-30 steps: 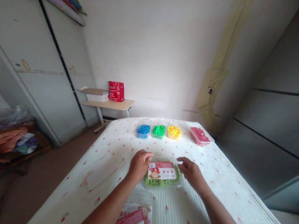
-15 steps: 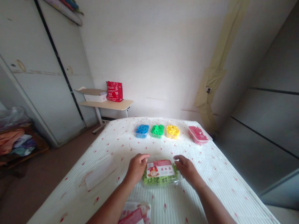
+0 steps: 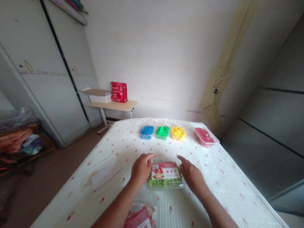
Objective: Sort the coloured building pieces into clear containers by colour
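Observation:
A clear plastic container (image 3: 166, 183) with a red-and-white label lies on the table, and light green pieces show inside it. At its left far corner is my left hand (image 3: 142, 169), index finger stretched over the edge and thumb beside it. My right hand (image 3: 193, 174) is at the opposite corner, its index finger pointing out past the rim and the other fingers bent by the side. Neither hand is wrapped round the container. Under my left forearm, another red-and-white labelled package or lid (image 3: 142, 217) is partly hidden.
Across the far side stand small tubs of blue pieces (image 3: 146, 131), green pieces (image 3: 162, 131) and yellow pieces (image 3: 178, 132). A larger tub of pinkish-red pieces (image 3: 205, 136) is at right. A white flat sheet (image 3: 106, 174) lies left. Behind, a small desk (image 3: 121, 106) holds a red bag (image 3: 119, 92).
My right index finger has straightened and reaches farther out. My left fingers have shifted slightly at the corner. The container stays on the table; the whole view has shifted a little.

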Demonstrator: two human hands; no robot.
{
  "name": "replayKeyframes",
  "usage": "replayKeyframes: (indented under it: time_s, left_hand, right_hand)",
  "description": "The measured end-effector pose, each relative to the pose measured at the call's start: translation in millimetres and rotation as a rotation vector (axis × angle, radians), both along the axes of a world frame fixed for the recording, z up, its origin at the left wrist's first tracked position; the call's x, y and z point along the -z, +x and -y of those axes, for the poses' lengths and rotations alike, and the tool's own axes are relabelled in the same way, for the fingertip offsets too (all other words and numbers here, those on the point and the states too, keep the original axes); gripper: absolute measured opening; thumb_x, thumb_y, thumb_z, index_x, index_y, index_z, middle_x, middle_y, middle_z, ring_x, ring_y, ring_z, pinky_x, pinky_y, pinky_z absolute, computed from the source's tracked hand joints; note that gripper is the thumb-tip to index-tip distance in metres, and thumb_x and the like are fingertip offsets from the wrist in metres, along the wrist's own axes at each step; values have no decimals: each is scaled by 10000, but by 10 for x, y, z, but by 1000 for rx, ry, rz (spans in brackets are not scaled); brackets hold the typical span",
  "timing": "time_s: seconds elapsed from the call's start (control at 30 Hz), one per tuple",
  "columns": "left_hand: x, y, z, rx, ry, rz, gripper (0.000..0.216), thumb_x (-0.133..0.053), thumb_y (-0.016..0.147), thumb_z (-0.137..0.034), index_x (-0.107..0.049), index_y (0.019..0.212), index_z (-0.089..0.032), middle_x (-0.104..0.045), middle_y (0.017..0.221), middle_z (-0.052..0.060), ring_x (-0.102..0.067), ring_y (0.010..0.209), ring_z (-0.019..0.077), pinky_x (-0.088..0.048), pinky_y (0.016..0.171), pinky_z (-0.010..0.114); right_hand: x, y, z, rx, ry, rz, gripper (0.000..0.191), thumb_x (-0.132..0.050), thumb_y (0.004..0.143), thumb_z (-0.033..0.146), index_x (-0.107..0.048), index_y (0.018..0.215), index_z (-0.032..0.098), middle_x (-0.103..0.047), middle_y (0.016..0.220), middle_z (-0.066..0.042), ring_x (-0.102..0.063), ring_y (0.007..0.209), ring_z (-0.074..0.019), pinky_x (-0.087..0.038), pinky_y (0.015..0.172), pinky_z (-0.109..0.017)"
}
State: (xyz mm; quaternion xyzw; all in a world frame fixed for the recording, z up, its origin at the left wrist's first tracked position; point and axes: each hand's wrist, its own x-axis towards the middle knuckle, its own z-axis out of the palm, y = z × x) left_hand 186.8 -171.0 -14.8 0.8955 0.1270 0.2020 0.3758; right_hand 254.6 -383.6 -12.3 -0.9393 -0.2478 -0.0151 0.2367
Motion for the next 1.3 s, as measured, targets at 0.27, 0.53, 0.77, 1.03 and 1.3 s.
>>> replayKeyframes:
  time_s: [0.27,0.53,0.77,1.03,1.3]
  left_hand:
    - [-384,-168,382,548,595,1,390,-468,854,-341,-460,1244,-341,-435,1365,-17,-289,1301,227,-100,1082,520]
    - [-252,-107,466,622,567,-221,500,-236,884,-561,-315,1340,-371,-280,1461,-11,-154,1353,266,-104,1036,599]
    - [-260,-160,415,583,560,-231,483,-230,883,-563,-317,1332,-407,-275,1462,-35,-170,1347,269,-47,1034,615]
    - [-289,-183,423,690,585,-240,461,-259,890,-539,-282,1338,-435,-212,1482,-52,-112,1361,273,-30,1032,624]
    - [-316,-5,425,746,609,-278,472,-259,880,-562,-292,1334,-434,-243,1474,-32,-133,1357,275,-62,1016,639]
  right_hand:
    - [41,63,23,-55,313,-95,407,-397,789,231,-577,1150,175,-676,840,-61,-607,702,-180,-445,671,-296]
    - [83,43,87,-33,828,-524,513,-447,778,530,-592,1089,149,-486,540,33,-448,525,-129,-331,492,-245]
    - [172,53,74,-13,829,-581,431,-496,726,416,-600,1040,140,-482,536,48,-398,487,-107,-287,473,-236]
    - [138,105,81,-31,849,-675,363,-516,719,437,-674,926,184,-658,784,-29,-576,713,-186,-436,697,-315]
    - [122,112,117,-124,906,-700,354,-507,774,470,-666,875,170,-667,829,-37,-577,779,-182,-426,779,-332]
